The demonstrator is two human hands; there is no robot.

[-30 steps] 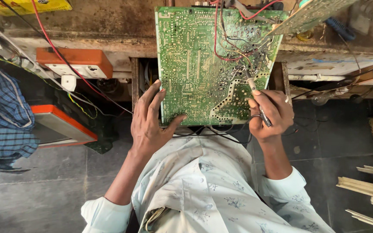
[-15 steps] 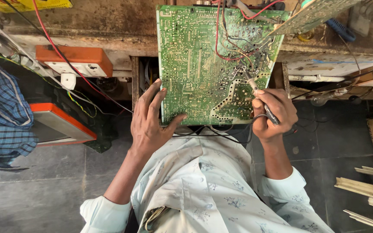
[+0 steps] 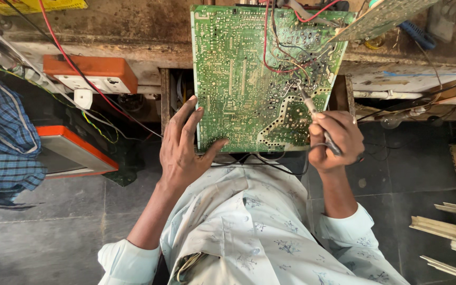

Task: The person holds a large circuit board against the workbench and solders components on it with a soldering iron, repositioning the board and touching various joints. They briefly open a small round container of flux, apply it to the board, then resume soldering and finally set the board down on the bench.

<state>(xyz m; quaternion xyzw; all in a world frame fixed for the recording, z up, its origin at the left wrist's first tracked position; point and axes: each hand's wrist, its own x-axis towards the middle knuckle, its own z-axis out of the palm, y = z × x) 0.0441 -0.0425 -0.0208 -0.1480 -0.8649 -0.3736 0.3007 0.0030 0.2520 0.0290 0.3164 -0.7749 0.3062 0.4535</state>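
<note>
A large green circuit board [image 3: 249,79] leans from the workbench edge toward my lap, solder side up. My left hand [image 3: 183,148] grips its lower left corner, thumb on the bottom edge and fingers spread along the left side. My right hand [image 3: 336,140] is closed around a thin soldering iron [image 3: 312,113], whose tip touches the board's right part. Red and black wires [image 3: 270,47] loop across the board's upper right. A second, smaller green board [image 3: 381,18] tilts above the top right corner.
An orange and white socket box [image 3: 93,74] sits on the bench edge at left, with an orange-framed device [image 3: 72,153] below it. A blue checked cloth [image 3: 3,142] hangs at far left. Pale strips [image 3: 449,237] lie on the dark floor at right.
My right hand has shifted slightly down and right while the iron's tip stays on the board. My left hand keeps its hold on the board's corner.
</note>
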